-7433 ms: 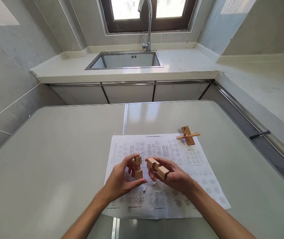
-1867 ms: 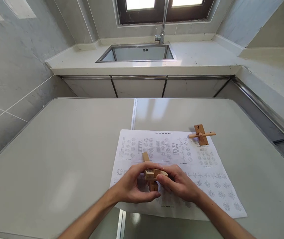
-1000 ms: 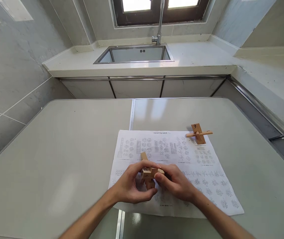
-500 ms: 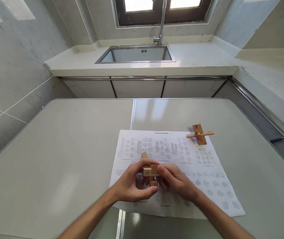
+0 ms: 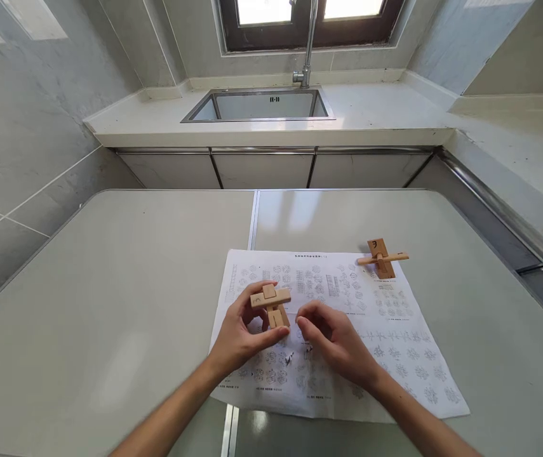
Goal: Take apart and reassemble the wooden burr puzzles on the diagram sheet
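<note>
My left hand (image 5: 242, 333) is closed around a wooden interlocking puzzle (image 5: 271, 301), with the thumb under its lower end and the fingers behind it. The puzzle's light wooden bars cross each other, and one bar carries a dark mark. Just to its right, apart from it, my right hand (image 5: 333, 336) is curled, thumb and index tips close together, with nothing visible in them. Beneath both hands lies a large printed sheet (image 5: 347, 400) covered in small puzzle diagrams. On its upper right corner rest joined wooden puzzle pieces (image 5: 382, 259), one flat and numbered, crossed by a thin bar.
The pale table (image 5: 109, 285) has a metal seam (image 5: 253, 222) down its middle. Past its far edge stands a counter (image 5: 376, 111) with a sink (image 5: 259, 119) and a tap (image 5: 307, 63) below a window. Tiled walls rise at both sides.
My right hand has let go of the puzzle and sits a little apart from it. My left hand has shifted the puzzle left and upward and turned it.
</note>
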The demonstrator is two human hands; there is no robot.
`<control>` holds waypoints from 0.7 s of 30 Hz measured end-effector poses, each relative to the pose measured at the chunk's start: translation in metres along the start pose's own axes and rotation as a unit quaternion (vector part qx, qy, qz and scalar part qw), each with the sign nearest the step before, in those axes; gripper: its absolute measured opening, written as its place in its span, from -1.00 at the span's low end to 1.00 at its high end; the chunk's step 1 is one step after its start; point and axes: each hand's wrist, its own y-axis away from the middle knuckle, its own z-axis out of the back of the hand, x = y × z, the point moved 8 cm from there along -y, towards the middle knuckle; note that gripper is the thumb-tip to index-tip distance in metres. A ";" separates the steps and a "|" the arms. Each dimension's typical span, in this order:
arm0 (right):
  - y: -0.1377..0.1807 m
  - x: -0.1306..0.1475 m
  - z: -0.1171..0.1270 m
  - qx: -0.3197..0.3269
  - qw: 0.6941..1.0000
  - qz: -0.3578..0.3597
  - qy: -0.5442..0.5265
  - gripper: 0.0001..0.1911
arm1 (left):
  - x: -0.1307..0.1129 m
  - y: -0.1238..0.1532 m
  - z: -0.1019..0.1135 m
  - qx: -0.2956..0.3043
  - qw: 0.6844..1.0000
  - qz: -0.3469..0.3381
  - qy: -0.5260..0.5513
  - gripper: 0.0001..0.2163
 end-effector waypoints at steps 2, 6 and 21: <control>0.000 0.004 0.001 -0.017 0.999 0.019 0.041 -0.74 | 0.000 -0.002 0.005 -0.035 0.999 -0.006 -0.010 -0.34; -0.001 0.009 0.003 -0.039 0.993 0.061 0.098 -0.85 | -0.009 -0.004 0.005 -0.048 0.996 -0.040 -0.058 -0.41; 0.003 0.019 -0.014 -0.007 0.940 0.176 0.293 -0.53 | -0.009 -0.002 -0.012 0.042 0.998 -0.042 -0.026 -0.45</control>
